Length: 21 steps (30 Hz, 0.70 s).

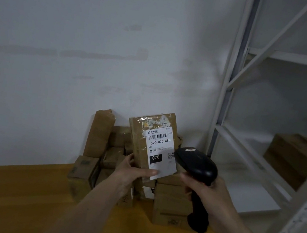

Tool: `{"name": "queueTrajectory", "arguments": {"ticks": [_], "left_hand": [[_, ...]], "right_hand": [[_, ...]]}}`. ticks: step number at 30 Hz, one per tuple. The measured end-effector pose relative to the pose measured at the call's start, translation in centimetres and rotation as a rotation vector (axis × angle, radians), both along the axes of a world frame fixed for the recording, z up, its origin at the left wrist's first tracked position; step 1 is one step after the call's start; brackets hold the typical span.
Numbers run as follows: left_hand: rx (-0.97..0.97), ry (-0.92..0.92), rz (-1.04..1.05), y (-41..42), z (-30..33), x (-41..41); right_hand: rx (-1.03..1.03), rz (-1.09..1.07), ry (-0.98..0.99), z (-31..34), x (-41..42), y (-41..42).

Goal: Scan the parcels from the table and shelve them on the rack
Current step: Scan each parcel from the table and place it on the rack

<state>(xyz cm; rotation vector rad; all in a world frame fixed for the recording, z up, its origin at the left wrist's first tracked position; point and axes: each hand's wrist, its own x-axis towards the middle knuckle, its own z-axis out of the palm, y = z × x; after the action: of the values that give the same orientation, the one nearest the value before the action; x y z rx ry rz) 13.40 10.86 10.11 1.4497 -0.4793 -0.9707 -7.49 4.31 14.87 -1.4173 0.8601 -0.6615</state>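
My left hand [133, 171] holds a flat brown cardboard parcel [141, 134] upright by its lower edge, above the table. Its white shipping label [160, 148], reading 070-070-A80, faces me. My right hand [202, 188] grips a black handheld barcode scanner [196, 163]. The scanner's head sits just right of the label's lower part and points at it. A black cable hangs from the scanner's handle. Behind the held parcel, a pile of brown parcels [98, 160] rests on the wooden table [22, 200] against the wall.
A white metal rack [232, 101] stands to the right, its shelves running back along the wall. A brown box [292, 156] lies on one of its lower shelves, and another box edge shows further right. The white wall is close behind the table.
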Motion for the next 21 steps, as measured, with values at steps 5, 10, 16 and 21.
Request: {"name": "queueTrajectory", "arguments": {"ticks": [5,10,16,21], "left_hand": [[0.041,-0.016,-0.071,-0.8,0.6,-3.5],[0.030,-0.020,-0.197,-1.6,1.1,-6.5],[0.079,-0.091,-0.339,0.1,0.4,-9.6],[0.148,-0.169,-0.503,2.1,-0.2,-12.9]], "right_hand": [[0.047,-0.114,-0.035,-0.4,-3.3,0.6],[0.053,-0.267,-0.087,-0.3,-6.7,2.2],[0.040,-0.426,-0.139,-0.1,-10.3,6.2],[0.047,-0.532,-0.152,-1.0,-13.6,10.6]]}}
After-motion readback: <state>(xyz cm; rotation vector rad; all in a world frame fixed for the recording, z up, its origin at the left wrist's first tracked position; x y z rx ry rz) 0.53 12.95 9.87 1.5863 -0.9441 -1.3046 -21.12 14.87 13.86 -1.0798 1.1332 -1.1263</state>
